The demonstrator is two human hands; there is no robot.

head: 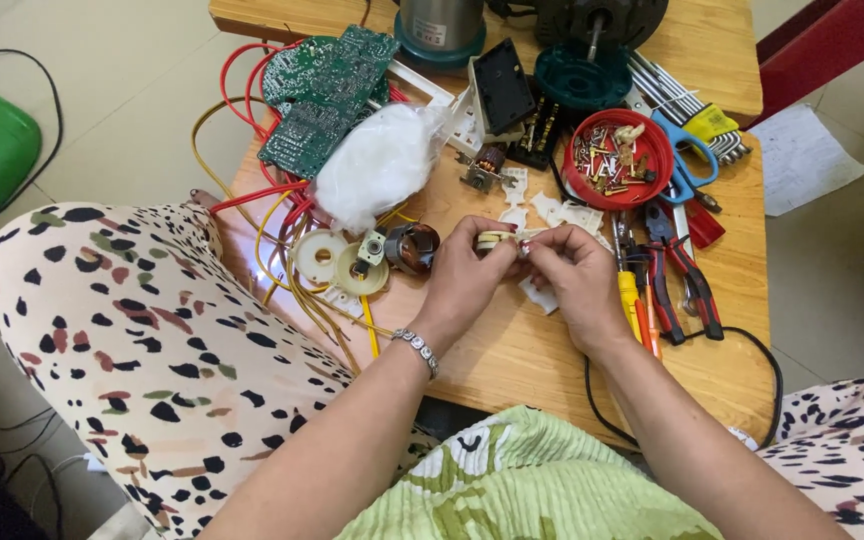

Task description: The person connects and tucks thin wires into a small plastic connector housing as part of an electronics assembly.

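Item: small cream plastic part (498, 239), pinched between left hand (462, 280) and right hand (577, 285) fingertips. Risk (judged): it slips and is lost among white fragments (552, 212) on the wooden table (512, 350).

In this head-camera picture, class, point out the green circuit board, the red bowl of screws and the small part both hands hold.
Green circuit board (324, 95), head view, board's middle.
Red bowl (658, 180), head view, right rim.
Small pale part (498, 239), head view, end showing between fingertips.

Beaded silver bracelet (415, 347), spotted cream trousers (132, 330), green ribbed top (522, 480).
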